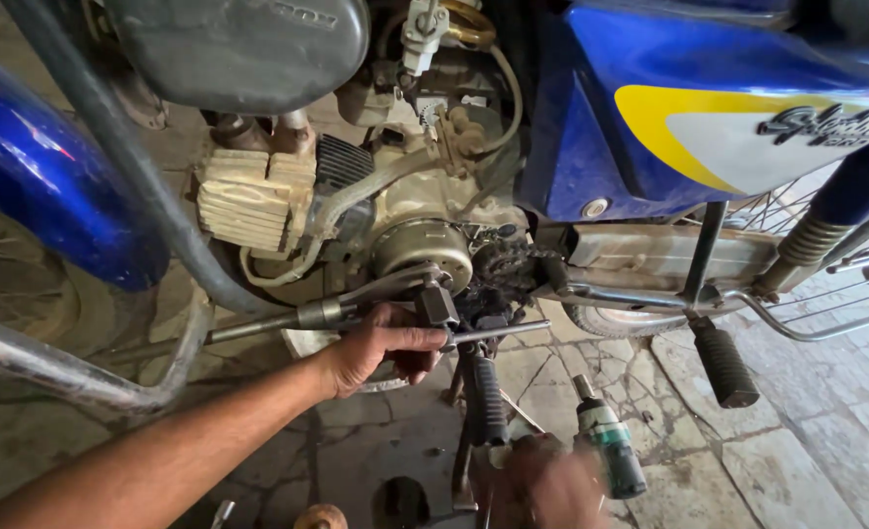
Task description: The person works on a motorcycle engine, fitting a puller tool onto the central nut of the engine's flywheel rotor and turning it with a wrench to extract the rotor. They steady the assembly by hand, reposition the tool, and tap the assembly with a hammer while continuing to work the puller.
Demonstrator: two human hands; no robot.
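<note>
Head view looks down at the side of a blue motorcycle parked on a cracked stone floor (pixel 826 431). At the far left of the frame curves the glossy blue front mudguard (pixel 43 186), with a grey steel crash bar (pixel 111 147) slanting down beside it. Right of that, in the upper middle, sits the dusty cream-coloured finned engine block (pixel 253 196), and below it the round grey metal engine cover (pixel 423 247).

From the lower left a bare forearm reaches in to the left hand (pixel 381 345) at the centre of the frame. Its grip is closed around a long grey steel T-handle socket wrench (pixel 356 309), whose bar runs from the middle left towards the engine; the dark socket end (pixel 437 304) stands just below the round cover, touching the greasy black chain sprocket area (pixel 498 266). The wrench looks worn, dull and oily, with a thicker collar partway along its shaft.

At the bottom centre, the right hand (pixel 552 485) is blurred; it appears to be wrapped around a green and grey power tool (pixel 609 446) that points up and to the left, though the blur keeps the grip from being told for certain.

Further right hang the black rubber footpeg (pixel 725 364) and the blue side panel with a yellow and white patch (pixel 709 118) in the upper right.
</note>
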